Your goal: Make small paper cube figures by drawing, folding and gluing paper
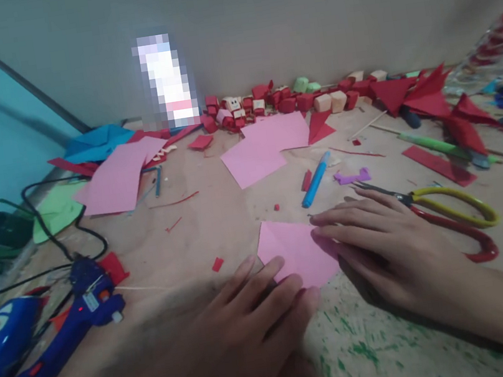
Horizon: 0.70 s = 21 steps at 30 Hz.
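A small piece of pink paper lies on the table in front of me, with a faint crease near its upper left. My left hand rests over its lower left edge, fingers stretched out and apart, the tips on the paper. From the right, my right hand lies flat across the paper's right side with its fingers extended. Part of the sheet is hidden beneath both hands. Just beyond the right hand are scissors with one yellow and one red handle, blades slightly apart. A blue pen lies above the paper.
At left are a blue glue gun with a black cord and a blue device. Larger pink sheets lie farther back, before a row of small red folded pieces. A blurred bright screen leans on the wall.
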Each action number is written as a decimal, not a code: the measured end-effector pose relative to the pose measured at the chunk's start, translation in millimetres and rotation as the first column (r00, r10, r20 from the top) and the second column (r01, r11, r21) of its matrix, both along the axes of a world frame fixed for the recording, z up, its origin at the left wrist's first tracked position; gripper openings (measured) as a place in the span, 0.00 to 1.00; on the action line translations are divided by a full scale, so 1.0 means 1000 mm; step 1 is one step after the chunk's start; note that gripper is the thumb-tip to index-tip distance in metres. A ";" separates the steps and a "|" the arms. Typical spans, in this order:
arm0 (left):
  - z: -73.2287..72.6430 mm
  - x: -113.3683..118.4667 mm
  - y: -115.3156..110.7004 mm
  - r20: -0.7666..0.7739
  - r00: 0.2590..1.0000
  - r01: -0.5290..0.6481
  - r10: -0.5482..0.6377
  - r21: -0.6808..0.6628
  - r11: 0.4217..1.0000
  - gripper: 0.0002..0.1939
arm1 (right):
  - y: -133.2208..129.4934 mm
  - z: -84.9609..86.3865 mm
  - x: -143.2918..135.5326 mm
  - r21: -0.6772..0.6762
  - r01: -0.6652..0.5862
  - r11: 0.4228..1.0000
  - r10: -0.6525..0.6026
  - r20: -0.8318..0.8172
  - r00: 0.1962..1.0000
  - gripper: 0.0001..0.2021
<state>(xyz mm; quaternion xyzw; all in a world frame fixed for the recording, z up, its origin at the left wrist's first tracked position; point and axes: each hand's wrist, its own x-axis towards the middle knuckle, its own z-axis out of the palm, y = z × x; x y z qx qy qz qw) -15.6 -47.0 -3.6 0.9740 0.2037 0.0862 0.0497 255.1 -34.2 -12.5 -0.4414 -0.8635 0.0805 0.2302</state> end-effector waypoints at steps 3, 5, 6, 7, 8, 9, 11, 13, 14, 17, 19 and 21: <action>0.001 0.001 0.000 -0.008 1.000 -0.025 0.025 0.013 1.000 0.25 | 0.000 0.002 -0.001 -0.005 0.019 1.000 -0.019 -0.012 1.000 0.11; 0.001 0.001 0.000 -0.011 1.000 -0.029 0.030 0.009 1.000 0.24 | -0.001 0.004 -0.001 -0.004 0.008 1.000 -0.008 -0.046 0.999 0.10; 0.001 0.001 0.000 -0.005 1.000 -0.030 0.030 0.002 1.000 0.22 | -0.002 0.006 -0.001 -0.010 -0.005 1.000 0.004 -0.074 0.997 0.10; 0.001 0.001 0.000 0.002 0.999 -0.032 0.032 -0.007 0.999 0.21 | -0.002 0.008 0.000 -0.025 -0.018 1.000 0.015 -0.108 0.994 0.11; 0.001 0.001 0.000 0.011 0.999 -0.039 0.040 -0.015 0.999 0.21 | -0.002 0.009 0.000 -0.041 -0.034 0.999 0.027 -0.148 0.989 0.11; 0.002 0.001 0.000 0.012 0.999 -0.047 0.047 -0.026 0.999 0.20 | -0.003 0.011 0.000 -0.057 -0.050 0.997 0.039 -0.186 0.982 0.12; 0.003 0.001 0.000 0.018 0.998 -0.058 0.059 -0.033 0.998 0.21 | -0.003 0.015 0.001 -0.067 -0.091 0.994 0.072 -0.245 0.967 0.13; 0.003 0.002 -0.001 0.009 0.998 -0.069 0.069 -0.031 0.997 0.23 | -0.003 0.019 0.001 -0.039 -0.142 0.989 0.126 -0.277 0.953 0.12; 0.004 0.002 -0.001 0.004 0.997 -0.074 0.074 -0.030 0.997 0.24 | -0.002 0.020 0.001 -0.019 -0.169 0.985 0.157 -0.285 0.946 0.12; 0.004 0.001 0.000 0.005 0.997 -0.081 0.081 -0.033 0.996 0.23 | -0.002 0.025 0.001 0.007 -0.238 0.971 0.230 -0.294 0.928 0.14; 0.003 0.001 0.001 0.030 0.996 -0.082 0.083 -0.035 0.996 0.21 | -0.001 0.026 0.001 -0.013 -0.263 0.965 0.249 -0.284 0.926 0.15; 0.002 0.000 0.002 0.058 0.994 -0.092 0.094 -0.037 0.995 0.20 | -0.001 0.025 0.001 -0.050 -0.281 0.958 0.258 -0.276 0.926 0.17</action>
